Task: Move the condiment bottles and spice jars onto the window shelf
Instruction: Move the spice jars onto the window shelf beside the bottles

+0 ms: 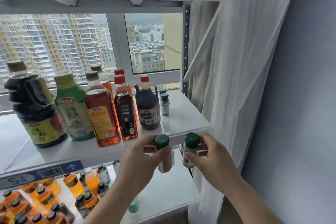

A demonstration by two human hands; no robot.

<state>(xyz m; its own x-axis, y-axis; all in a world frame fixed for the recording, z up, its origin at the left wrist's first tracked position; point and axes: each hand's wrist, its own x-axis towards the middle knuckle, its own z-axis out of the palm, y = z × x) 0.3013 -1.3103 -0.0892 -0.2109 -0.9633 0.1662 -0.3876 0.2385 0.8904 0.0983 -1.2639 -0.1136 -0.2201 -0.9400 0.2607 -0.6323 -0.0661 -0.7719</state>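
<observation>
My left hand (pixel 140 160) grips a green-capped spice jar (pixel 162 143) with orange-brown powder, held just below the front edge of the white window shelf (pixel 183 114). My right hand (pixel 211 156) grips a second green-capped spice jar (pixel 190 146) with pale contents, beside the first. On the shelf stand a dark soy bottle (pixel 34 107), a green-labelled bottle (pixel 72 109), amber oil bottles (pixel 101 111), a dark vinegar jug (pixel 148 107) and two small spice jars (pixel 165 103) at the right.
A lower shelf (pixel 163 192) holds several orange drink bottles (pixel 45 196) at the left. A white sheer curtain (pixel 236 78) hangs to the right, against a grey wall. The shelf's right upright (pixel 185 51) stands before the window.
</observation>
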